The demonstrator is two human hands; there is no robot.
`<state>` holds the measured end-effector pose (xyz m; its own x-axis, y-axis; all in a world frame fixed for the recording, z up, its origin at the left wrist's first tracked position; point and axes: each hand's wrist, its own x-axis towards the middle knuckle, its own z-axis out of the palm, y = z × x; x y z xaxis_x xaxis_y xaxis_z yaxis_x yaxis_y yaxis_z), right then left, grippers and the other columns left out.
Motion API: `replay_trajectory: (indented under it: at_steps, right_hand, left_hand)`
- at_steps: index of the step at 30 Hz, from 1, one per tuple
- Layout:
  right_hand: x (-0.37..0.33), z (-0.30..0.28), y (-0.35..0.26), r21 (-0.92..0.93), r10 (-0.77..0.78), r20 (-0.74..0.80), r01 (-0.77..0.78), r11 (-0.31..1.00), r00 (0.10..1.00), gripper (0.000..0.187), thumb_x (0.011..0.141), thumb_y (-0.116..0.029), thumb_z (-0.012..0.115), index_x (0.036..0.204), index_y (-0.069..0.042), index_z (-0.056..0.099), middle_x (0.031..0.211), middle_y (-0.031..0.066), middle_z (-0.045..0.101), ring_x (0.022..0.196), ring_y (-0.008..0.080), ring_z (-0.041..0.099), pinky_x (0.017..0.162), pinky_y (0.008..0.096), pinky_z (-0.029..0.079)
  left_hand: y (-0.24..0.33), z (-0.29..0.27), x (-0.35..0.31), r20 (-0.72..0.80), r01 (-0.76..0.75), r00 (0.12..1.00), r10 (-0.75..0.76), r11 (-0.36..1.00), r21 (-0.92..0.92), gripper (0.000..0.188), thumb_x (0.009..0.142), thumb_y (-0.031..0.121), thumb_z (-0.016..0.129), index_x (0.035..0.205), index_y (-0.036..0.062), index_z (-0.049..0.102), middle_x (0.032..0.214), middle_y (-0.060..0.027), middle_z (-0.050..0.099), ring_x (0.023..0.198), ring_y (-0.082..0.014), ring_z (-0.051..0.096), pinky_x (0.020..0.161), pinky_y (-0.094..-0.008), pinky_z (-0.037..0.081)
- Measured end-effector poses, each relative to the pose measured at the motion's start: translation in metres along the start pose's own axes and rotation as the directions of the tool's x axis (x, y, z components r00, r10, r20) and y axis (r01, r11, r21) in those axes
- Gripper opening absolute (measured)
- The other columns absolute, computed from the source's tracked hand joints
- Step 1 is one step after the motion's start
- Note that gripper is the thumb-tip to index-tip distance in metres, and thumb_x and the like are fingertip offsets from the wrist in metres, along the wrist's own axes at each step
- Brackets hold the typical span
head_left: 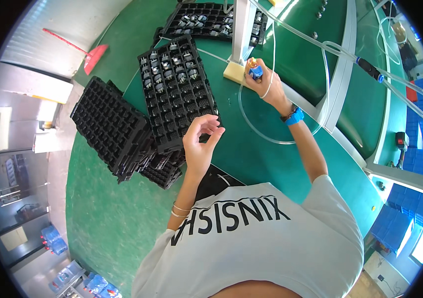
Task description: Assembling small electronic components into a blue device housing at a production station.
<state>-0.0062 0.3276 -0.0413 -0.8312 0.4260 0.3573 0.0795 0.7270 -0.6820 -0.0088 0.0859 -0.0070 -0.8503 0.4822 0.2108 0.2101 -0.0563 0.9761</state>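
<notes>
Beside the pale yellow block (234, 73) on the green desk (266, 169), the right hand (262, 83) has its grip wrapped round a blue-and-orange piece (255, 72). At the near right corner of the black tray (182, 102), partly filled with metal parts (166, 74), the left hand's (200, 141) grip is loosely curled and parted.

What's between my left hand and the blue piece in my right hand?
In the head view, green tabletop lies between your left hand and the blue piece, with clear tube curving across that stretch.
</notes>
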Motion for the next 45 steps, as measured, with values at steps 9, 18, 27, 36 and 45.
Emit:
replay_trajectory:
  at_steps: [9, 18, 27, 36, 45]
  right_hand:
    - [0.0, -0.003, 0.002, 0.04, 0.002, 0.062, -0.004, 0.999, 0.998, 0.034, 0.076, -0.023, 0.064, 0.099, -0.005, 0.046, 0.078, 0.0195, 0.058, 0.071, 0.0392, 0.056, 0.062, 0.0389, 0.046]
    - [-0.001, -0.003, 0.008, 0.04, -0.1, 0.046, 0.098, 0.994, 0.994, 0.059, 0.066, -0.027, 0.077, 0.109, -0.006, 0.044, 0.087, 0.0172, 0.059, 0.076, 0.0338, 0.059, 0.067, 0.0363, 0.048]
    - [-0.001, -0.003, 0.011, 0.086, -0.131, 0.022, 0.129, 0.988, 0.991, 0.062, 0.063, -0.029, 0.079, 0.107, -0.005, 0.044, 0.088, 0.0161, 0.059, 0.078, 0.0311, 0.06, 0.068, 0.0347, 0.048]
    - [-0.002, -0.006, 0.007, 0.132, -0.102, 0.03, 0.098, 0.986, 0.994, 0.061, 0.062, -0.025, 0.08, 0.108, -0.004, 0.045, 0.088, 0.0146, 0.059, 0.079, 0.0278, 0.06, 0.069, 0.0332, 0.048]
    - [0.0, -0.004, 0.002, 0.037, -0.134, -0.027, 0.135, 0.99, 0.991, 0.061, 0.063, -0.028, 0.079, 0.108, -0.003, 0.046, 0.095, 0.0148, 0.054, 0.082, 0.0334, 0.056, 0.071, 0.0368, 0.046]
  left_hand:
    - [-0.001, 0.002, -0.002, 0.028, 0.001, 1.0, -0.001, 1.0, -0.013, 0.02, 0.076, -0.002, 0.063, 0.095, 0.0008, 0.058, 0.08, -0.0033, 0.059, 0.072, -0.0088, 0.056, 0.064, -0.0216, 0.043]
    - [-0.009, -0.008, -0.001, 0.014, 0.037, 0.999, -0.037, 0.999, 0.02, 0.02, 0.077, 0.0, 0.063, 0.097, 0.0002, 0.057, 0.084, -0.0036, 0.059, 0.077, -0.0098, 0.056, 0.069, -0.0219, 0.044]
    - [-0.052, -0.062, 0.099, 0.074, -0.204, 0.974, 0.215, 0.676, 0.708, 0.029, 0.073, 0.007, 0.066, 0.101, 0.0063, 0.058, 0.092, -0.0063, 0.06, 0.082, -0.0204, 0.056, 0.074, -0.0298, 0.044]
    - [-0.069, -0.046, 0.142, 0.252, -0.289, 0.957, 0.144, 0.534, 0.794, 0.031, 0.07, 0.009, 0.069, 0.099, 0.0054, 0.059, 0.092, -0.0089, 0.057, 0.09, -0.0252, 0.054, 0.08, -0.0345, 0.043]
    - [-0.076, -0.039, 0.158, 0.341, -0.352, 0.933, 0.111, 0.464, 0.813, 0.032, 0.064, 0.005, 0.071, 0.094, 0.0031, 0.059, 0.085, -0.0111, 0.056, 0.086, -0.028, 0.055, 0.077, -0.0353, 0.044]
